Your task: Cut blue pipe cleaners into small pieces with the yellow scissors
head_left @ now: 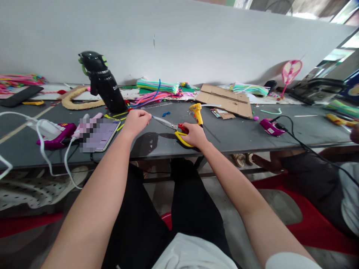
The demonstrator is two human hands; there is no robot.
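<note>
My right hand (pixel 195 134) is closed round the handles of a pair of scissors (pixel 165 122), one handle red and the other yellow. The blades point left, and their tips lie close to my left hand (pixel 137 121). Its fingers are pinched together at a small blue piece (pixel 153 117), mostly hidden by the fingertips; its kind is unclear. On the table just beyond lie a few blue scraps (pixel 166 113). A yellow hot glue gun (pixel 196 113) stands right behind my right hand.
A black bottle (pixel 108 91) and a phone (pixel 106 136) with white cables are on the left of the grey table (pixel 224 138). Bundles of pipe cleaners (pixel 158 86) and cardboard (pixel 226 100) lie along the back. A purple box (pixel 272 127) trails a black cable. Another person sits at right.
</note>
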